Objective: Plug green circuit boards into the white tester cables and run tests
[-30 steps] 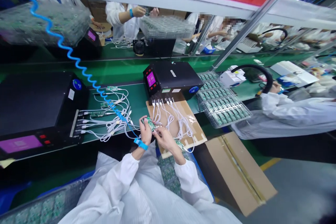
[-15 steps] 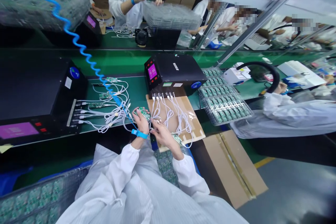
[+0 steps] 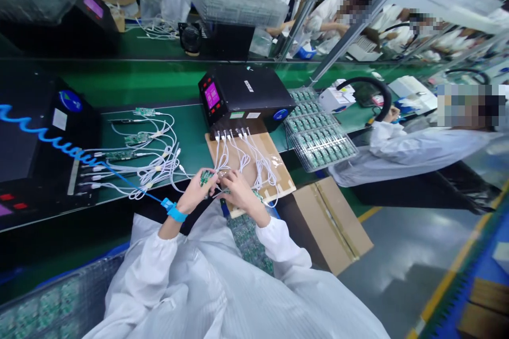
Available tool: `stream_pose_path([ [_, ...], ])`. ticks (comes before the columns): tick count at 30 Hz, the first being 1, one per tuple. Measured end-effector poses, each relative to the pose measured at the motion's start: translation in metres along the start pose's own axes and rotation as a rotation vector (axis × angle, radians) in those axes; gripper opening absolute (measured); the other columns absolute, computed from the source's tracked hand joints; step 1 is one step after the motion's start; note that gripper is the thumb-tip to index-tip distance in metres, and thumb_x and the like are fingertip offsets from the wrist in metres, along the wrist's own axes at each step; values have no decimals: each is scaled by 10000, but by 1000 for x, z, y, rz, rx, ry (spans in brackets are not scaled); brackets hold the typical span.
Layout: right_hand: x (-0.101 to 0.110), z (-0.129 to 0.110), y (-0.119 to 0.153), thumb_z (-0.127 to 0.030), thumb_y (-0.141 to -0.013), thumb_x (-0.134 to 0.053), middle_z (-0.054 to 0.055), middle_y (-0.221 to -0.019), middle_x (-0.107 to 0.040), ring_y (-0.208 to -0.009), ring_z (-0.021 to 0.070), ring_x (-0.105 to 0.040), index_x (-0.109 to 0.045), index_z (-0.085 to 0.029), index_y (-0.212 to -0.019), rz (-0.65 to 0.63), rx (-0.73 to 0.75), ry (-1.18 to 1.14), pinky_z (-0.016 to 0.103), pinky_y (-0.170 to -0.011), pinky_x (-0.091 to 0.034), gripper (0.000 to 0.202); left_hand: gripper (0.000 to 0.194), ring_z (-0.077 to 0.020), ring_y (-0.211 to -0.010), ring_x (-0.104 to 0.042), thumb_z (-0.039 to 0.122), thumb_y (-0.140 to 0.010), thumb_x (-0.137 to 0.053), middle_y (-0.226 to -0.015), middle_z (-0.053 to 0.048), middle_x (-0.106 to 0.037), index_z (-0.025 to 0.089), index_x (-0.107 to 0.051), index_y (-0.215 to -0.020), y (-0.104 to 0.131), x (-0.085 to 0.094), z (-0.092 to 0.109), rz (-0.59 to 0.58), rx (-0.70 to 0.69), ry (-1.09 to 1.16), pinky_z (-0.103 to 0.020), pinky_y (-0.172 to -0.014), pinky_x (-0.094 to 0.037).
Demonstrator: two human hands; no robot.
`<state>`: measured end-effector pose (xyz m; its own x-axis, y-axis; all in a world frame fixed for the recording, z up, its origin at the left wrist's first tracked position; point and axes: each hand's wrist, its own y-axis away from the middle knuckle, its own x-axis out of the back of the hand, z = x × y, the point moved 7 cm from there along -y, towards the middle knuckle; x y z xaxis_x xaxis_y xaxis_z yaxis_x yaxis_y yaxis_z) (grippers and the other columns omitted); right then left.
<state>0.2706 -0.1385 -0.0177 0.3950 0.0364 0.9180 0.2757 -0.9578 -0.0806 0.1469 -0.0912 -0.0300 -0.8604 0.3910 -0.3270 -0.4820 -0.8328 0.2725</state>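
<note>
My left hand [image 3: 195, 194], with a blue strap [image 3: 175, 211] at the wrist, is closed around a green circuit board [image 3: 205, 177]. My right hand [image 3: 240, 194] bends its fingers together close beside the left fingertips; what they pinch is too small to make out. Behind both hands, white cables [image 3: 222, 154] run from a black tester box [image 3: 248, 90] onto a brown cardboard sheet [image 3: 258, 143]. Partly hidden by my right forearm, another green board [image 3: 257, 196] lies at the sheet's front edge.
At left, several boards and white cables [image 3: 157, 167] lie beside another black box [image 3: 27, 116]. A tray of boards [image 3: 318, 137] stands right of the tester. A carton [image 3: 328, 222] sits below at right. A co-worker's sleeve [image 3: 393, 143] is farther right. A blue coiled cord [image 3: 59, 143] crosses the left.
The view has swung to the right, so the bench appears shifted left. My right-hand fingers have come up nearer the board in my left hand. The blue cord now hangs lower at left.
</note>
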Motion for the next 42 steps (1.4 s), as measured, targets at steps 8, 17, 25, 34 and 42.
stream_pose_path([
  [8, 13, 11, 20, -263, -974, -688, 91, -978, -631, -944, 273, -583, -634, -194, -1002, 27, -123, -11, 399, -835, -495, 91, 346, -172, -494, -621, 463, -834, -753, -640, -12, -684, 205, -627, -1029, 8, -4, -28, -175, 19, -287, -260, -451, -490],
  [17, 1, 10, 29, -220, -1052, -528, 115, -1057, -684, -1001, 274, -572, -686, -203, -1106, 18, -41, -18, 439, -911, -497, 168, 325, -197, -573, -652, 465, -837, -759, -697, -26, -695, 217, -648, -1015, 6, 7, -34, -21, -25, -286, -266, -477, -482],
  [25, 18, 25, 33, -271, -1052, -493, 75, -1028, -721, -938, 205, -670, -597, -210, -1052, 37, -178, -462, 330, -868, -510, 120, 297, -200, -880, -702, 400, -848, -770, -995, -63, -737, 220, -681, -1068, 5, -20, -16, -78, -223, -429, -285, -753, -570],
  [34, 26, 30, 33, -274, -1036, -432, 13, -825, -676, -756, 173, -630, -530, -237, -893, 21, -222, -499, 284, -747, -478, 178, 387, -180, -649, -680, 485, -861, -760, -733, -19, -692, 198, -671, -1105, -10, -43, -33, -212, -130, -209, -312, -643, -592],
  [42, 40, 30, 54, -363, -1092, -401, 50, -837, -634, -795, 208, -576, -554, -224, -874, 103, -187, -265, 343, -796, -477, 301, 374, -161, -642, -682, 501, -858, -758, -898, -60, -738, 198, -639, -1041, -11, -40, -30, -160, -128, -94, -306, -622, -582],
])
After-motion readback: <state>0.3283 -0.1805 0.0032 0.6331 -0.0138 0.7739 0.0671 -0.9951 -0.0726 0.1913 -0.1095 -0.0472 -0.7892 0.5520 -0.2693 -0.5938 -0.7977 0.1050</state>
